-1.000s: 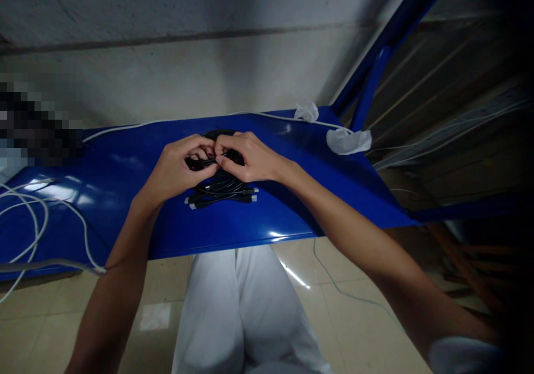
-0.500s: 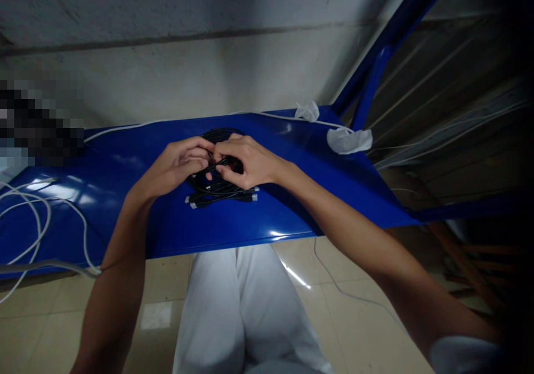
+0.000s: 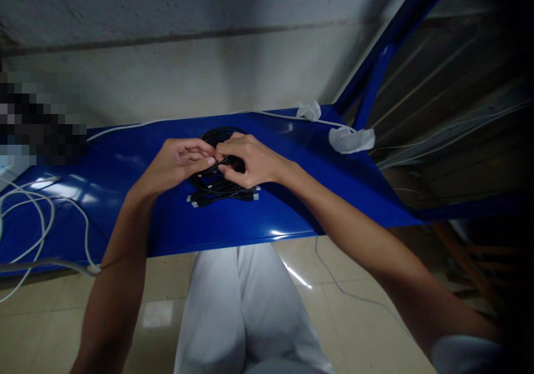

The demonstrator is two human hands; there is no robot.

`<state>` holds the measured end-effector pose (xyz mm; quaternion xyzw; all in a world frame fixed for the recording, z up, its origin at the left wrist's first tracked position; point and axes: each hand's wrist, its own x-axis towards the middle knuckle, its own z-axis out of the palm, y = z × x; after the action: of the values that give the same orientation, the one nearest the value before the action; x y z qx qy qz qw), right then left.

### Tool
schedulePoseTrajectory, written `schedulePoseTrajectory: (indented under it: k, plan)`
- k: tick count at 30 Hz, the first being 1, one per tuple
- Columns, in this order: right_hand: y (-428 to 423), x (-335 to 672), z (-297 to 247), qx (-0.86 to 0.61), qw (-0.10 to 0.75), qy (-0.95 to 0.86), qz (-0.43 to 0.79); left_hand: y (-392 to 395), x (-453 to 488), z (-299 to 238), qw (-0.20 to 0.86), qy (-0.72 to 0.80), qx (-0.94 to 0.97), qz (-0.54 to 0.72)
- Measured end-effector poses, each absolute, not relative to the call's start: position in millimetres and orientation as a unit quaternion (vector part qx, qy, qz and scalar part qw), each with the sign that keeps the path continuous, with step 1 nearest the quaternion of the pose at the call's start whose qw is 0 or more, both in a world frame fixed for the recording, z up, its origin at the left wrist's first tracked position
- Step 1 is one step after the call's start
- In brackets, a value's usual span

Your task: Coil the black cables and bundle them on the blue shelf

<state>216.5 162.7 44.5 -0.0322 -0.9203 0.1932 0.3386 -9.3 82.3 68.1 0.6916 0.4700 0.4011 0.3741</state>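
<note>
Coiled black cables (image 3: 217,136) lie on the blue table, their plug ends (image 3: 225,198) with pale metal tips pointing left and right near the front of the coil. My left hand (image 3: 183,162) pinches at the coil from the left, its thumb and fingertips on a black strand. From the right, my right hand (image 3: 246,160) curls over the coil with thumb and fingers closed around the cables. The fingertips of both hands nearly meet at the coil's middle. Exactly what lies between them is partly hidden.
The blue table (image 3: 283,212) stands against a pale wall. Loose white cables (image 3: 45,218) loop at the left, near a blurred-out area. At the back right lie two crumpled white pieces (image 3: 352,139) beside a white cable (image 3: 167,120). A blue frame post (image 3: 375,79) rises there.
My left hand's fingers have straightened a little and its thumb has shifted along the strand. The right hand keeps nearly the same grip, and the coil stays in place.
</note>
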Motion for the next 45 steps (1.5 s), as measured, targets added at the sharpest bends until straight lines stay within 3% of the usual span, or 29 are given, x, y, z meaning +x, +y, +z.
schedulePoseTrajectory:
  k: [31, 45]
  plan:
    - [163.3, 214.4, 44.7, -0.086, 0.315, -0.92, 0.215, 85.4, -13.3, 62.6, 0.437, 0.476, 0.626, 0.436]
    - [165.7, 215.9, 49.5, -0.107, 0.316, -0.894, 0.3, 86.8, -12.4, 62.0, 0.424, 0.471, 0.611, 0.474]
